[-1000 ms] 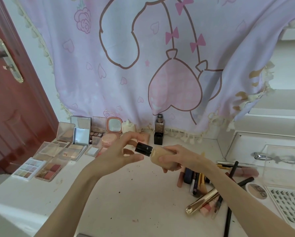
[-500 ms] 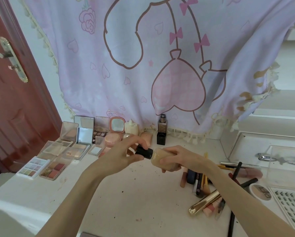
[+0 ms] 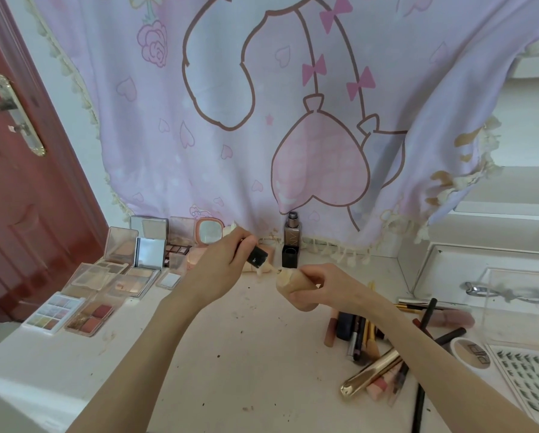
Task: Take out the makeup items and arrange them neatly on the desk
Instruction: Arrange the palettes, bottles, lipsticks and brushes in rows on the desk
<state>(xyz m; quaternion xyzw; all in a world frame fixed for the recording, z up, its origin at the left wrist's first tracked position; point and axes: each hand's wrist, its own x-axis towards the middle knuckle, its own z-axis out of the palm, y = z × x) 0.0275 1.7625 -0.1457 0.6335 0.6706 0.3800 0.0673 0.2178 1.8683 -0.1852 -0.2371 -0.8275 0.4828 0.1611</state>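
Observation:
My right hand point(image 3: 327, 285) grips a beige foundation bottle point(image 3: 293, 284) held over the white desk point(image 3: 230, 354). My left hand point(image 3: 221, 267) holds its black cap point(image 3: 257, 257), pulled a short way off the bottle's neck with a pale applicator showing between them. Several open eyeshadow and powder palettes point(image 3: 105, 285) lie in rows at the left. A dark foundation bottle point(image 3: 291, 245) stands upright at the back by the curtain. A loose pile of brushes, pencils and a gold tube point(image 3: 371, 360) lies at the right under my right forearm.
A lilac curtain point(image 3: 293, 120) hangs behind the desk. A red door point(image 3: 21, 182) stands at the left. At the right sit a clear acrylic box point(image 3: 512, 295), a round compact point(image 3: 471, 351) and a tray of false lashes point(image 3: 534, 379).
My left hand has pulled the black cap off the beige bottle and lifted it up and left. The view has shifted slightly.

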